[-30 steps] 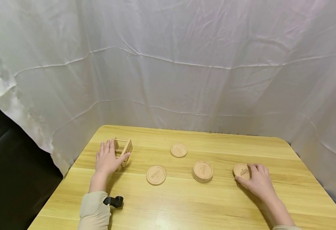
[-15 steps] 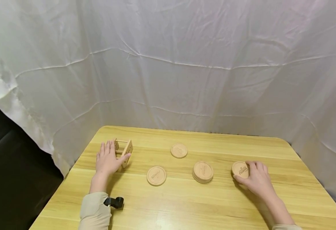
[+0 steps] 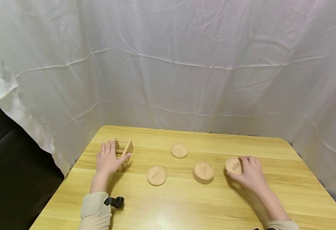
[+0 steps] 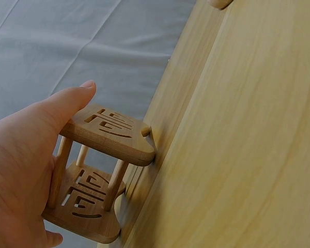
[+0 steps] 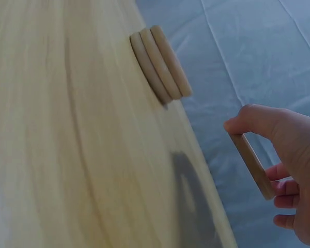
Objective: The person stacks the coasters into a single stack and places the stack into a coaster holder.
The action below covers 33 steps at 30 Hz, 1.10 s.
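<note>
Creased pale curtain (image 3: 168,64) behind a wood-grain table (image 3: 202,204) with 2 rounded far corners, black surface (image 3: 9,172) at left

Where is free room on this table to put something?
Free: near middle of the table, before the coaster stack; far right corner, beyond the right hand. Crowded: left side, where the left hand grips the rack; centre, with the stack and two single coasters.

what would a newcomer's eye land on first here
Probably the round pale wooden coaster pinched in the right hand, raised above the yellow wood-grain table. Next, the slotted wooden rack gripped by the left hand, and three stacked round wooden coasters between the hands.
</note>
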{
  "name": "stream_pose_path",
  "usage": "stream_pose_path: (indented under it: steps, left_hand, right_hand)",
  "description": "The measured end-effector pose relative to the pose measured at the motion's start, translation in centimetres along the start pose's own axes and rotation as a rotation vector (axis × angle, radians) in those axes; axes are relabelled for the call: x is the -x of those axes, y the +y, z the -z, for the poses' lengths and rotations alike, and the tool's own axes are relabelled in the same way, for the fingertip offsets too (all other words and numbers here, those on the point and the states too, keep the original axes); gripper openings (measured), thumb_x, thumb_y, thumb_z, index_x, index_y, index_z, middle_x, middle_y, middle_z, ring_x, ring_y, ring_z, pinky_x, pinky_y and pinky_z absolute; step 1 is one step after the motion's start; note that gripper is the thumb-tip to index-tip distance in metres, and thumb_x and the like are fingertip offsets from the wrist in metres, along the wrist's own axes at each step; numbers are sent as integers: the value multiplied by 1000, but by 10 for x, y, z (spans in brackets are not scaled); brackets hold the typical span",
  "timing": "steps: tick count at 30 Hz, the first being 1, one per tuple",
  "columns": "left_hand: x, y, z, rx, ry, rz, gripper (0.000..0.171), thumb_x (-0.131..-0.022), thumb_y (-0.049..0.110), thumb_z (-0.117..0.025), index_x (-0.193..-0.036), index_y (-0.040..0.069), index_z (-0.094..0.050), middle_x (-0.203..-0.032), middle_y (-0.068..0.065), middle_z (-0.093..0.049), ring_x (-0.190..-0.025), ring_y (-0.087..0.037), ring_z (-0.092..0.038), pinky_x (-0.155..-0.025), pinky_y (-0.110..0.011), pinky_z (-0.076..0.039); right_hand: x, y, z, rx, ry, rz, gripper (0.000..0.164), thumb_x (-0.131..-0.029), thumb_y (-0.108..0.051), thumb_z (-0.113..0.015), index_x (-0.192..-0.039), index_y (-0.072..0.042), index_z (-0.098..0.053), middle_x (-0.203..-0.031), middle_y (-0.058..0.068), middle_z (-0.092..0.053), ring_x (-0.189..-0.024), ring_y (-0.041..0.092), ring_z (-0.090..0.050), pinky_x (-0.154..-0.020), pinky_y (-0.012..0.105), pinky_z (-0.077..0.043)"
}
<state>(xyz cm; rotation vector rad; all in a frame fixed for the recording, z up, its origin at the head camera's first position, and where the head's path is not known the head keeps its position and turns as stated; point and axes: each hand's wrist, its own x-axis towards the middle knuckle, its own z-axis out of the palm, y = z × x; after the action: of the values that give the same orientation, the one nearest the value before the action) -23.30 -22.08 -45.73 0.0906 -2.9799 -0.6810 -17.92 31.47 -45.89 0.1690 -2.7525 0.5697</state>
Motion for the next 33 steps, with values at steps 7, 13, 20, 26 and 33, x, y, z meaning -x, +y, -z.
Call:
stream_pose_path:
  steps: [7,13,20,26,33]
  left_hand:
    - [1,1,0,-1,-4,1,109,-88,70,-49,-156,2,2,-162,-25,3,-149,-46,8,-117,-69,0]
    - [1,1,0,1,-8,2,110,-87,71,-49,-156,2,2,-162,-25,3,-149,-45,9,-117,-69,2]
    - [2,3,2,0,-14,6,109,-88,70,-49,-156,2,3,-162,-24,4,-149,-45,10,-117,-68,2]
    - [1,3,1,2,-17,7,109,-88,69,-49,-156,2,3,-163,-24,4,-150,-44,11,-117,-68,3]
    - [0,0,-1,8,-3,0,109,-87,70,-49,-156,2,1,-163,-24,3,-149,-45,9,-117,-69,0]
  right_hand:
    - [-7,-14,1,-17,-21,32,83,-68,-40,-83,-126,9,-51,-121,32,-47,-115,48,-38,-94,65,-36]
    - [-11,-21,-3,-15,-11,67,82,-67,-40,-84,-126,8,-52,-121,29,-48,-116,45,-40,-96,66,-38]
    - [-13,-31,-7,-2,3,136,81,-66,-40,-84,-123,7,-54,-117,28,-51,-113,44,-43,-95,63,-40]
    - [-15,-41,-12,8,-3,186,78,-65,-39,-84,-121,6,-56,-115,26,-53,-111,42,-46,-96,59,-41]
    - [-19,-52,-17,-2,-20,246,79,-64,-38,-84,-123,6,-56,-115,24,-54,-113,41,-46,-98,58,-42]
